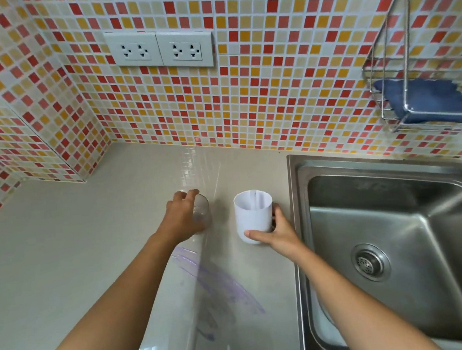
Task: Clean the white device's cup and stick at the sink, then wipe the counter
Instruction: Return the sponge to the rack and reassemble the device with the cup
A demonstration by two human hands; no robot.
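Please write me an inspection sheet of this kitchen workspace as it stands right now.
Surface: beige counter, glossy, with purple smears near the front.
Job's things: white cup upright on the counter, a white stick inside; clear cup beside it.
Clutter: nothing seen.
Grippers: left hand closed on the clear cup; right hand wrapped around the white cup.
Cables: nothing seen; wall sockets unused.
Surroundings: steel sink on the right, empty; wire rack above it holding a blue cloth; mosaic tile wall.
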